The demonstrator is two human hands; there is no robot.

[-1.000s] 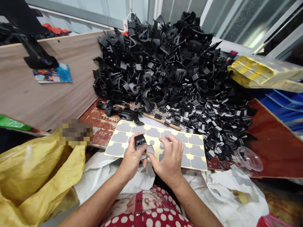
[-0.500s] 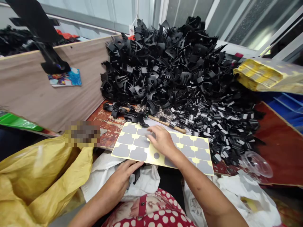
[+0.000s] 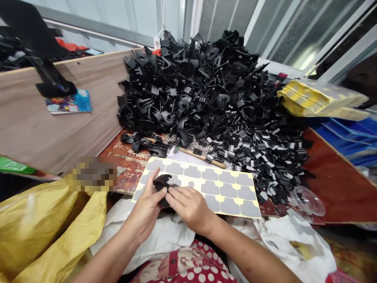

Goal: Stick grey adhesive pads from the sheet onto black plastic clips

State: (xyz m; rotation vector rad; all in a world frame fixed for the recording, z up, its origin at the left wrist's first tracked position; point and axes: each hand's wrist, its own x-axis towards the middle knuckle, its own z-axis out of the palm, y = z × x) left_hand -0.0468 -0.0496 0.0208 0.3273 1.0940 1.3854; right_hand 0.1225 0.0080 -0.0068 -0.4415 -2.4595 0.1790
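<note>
Many black parts (image 3: 206, 86), stick (image 3: 188, 153) between, sticker sheet (image 3: 183, 183)

Part (image 3: 161, 181): black; its curved upper end is showing, while the left hand (image 3: 147, 206) is gripping it and the right hand (image 3: 191, 206) is touching it, covering much of it.
Sheet (image 3: 185, 181): pale yellow; it's lying flat under and beyond the hands, its right end slanting nearer the person.
Stickers (image 3: 226, 189): grey; they're sitting in rows on the sheet.
</note>
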